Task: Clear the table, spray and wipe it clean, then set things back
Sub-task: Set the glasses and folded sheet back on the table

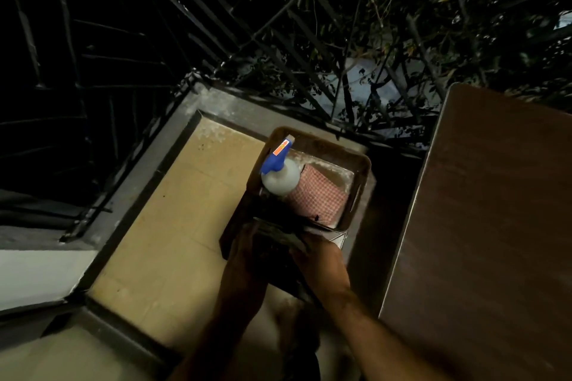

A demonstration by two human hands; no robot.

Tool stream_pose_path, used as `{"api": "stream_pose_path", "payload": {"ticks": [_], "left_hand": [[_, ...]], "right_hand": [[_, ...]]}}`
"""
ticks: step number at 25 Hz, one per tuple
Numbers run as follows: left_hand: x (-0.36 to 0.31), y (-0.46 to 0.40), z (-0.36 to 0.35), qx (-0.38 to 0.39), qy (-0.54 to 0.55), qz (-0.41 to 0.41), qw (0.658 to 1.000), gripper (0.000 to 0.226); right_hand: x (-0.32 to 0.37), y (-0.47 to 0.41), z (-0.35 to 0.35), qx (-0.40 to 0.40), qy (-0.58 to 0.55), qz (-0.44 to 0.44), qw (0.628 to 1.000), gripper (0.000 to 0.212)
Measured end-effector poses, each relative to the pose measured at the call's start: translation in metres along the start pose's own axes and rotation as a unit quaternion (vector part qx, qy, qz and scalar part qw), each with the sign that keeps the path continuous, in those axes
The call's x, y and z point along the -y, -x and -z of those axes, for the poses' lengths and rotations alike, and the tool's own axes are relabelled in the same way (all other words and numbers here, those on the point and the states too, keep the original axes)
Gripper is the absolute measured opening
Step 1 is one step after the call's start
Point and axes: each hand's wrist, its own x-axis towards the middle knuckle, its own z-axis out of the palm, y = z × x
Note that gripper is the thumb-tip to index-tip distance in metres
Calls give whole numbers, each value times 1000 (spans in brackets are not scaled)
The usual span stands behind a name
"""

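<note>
Hands first: your left hand (247, 244) and right hand (312, 249) both curl round the near end of a dark stand (269, 244), one on each side, though the shadow hides exactly how the fingers lie. You seem to be carrying or setting down the stand with its load, which would explain the two-sided grip that keeps it level.

On the stand sits a brown tray (359, 192). Inside it, toward the tray's left edge, a spray bottle (280, 179) stands upright, its blue trigger head pointing to the far left corner. Just beside it on the right lies a folded red-checked cloth (318, 198), touching the bottle's base. Keeping both in the tray probably lets you move the cleaning kit in one go.

To your right the brown counter (483, 226) shows a bare top, its left edge close to the tray, so watch that edge as you swing across.

Under everything is a pale tiled floor (173, 219) with a raised kerb; beyond it, dark railings (198, 9) and foliage close off the far side
</note>
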Motion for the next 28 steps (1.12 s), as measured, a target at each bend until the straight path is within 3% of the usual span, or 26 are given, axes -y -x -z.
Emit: {"api": "stream_pose_path", "payload": {"ticks": [1, 3, 5, 6, 8, 12, 19, 28], "left_hand": [[-13, 2, 4, 26, -31, -17, 999, 78], [-24, 6, 9, -32, -48, -98, 994, 71], [-50, 14, 6, -87, -78, -98, 988, 39], [-66, 20, 0, -81, -31, -98, 991, 34], [-93, 30, -15, -117, -48, -125, 984, 38], [-166, 52, -53, -83, -96, -146, 981, 51], [-261, 91, -146, -27, -51, -216, 975, 62], [-302, 144, -260, 80, -56, -237, 967, 64]], "right_hand": [[3, 9, 8, -14, -13, 19, 1000, 40], [14, 29, 30, -52, -44, 51, 996, 39], [21, 49, 58, -106, -47, 88, 989, 36], [23, 60, 75, -117, -43, 100, 987, 38], [22, 81, 114, -100, -41, 88, 990, 47], [-4, 116, 187, -166, -40, 76, 982, 46], [-70, 184, 301, -277, -58, 47, 958, 47], [-181, 248, 406, -450, -102, -94, 882, 46]]}}
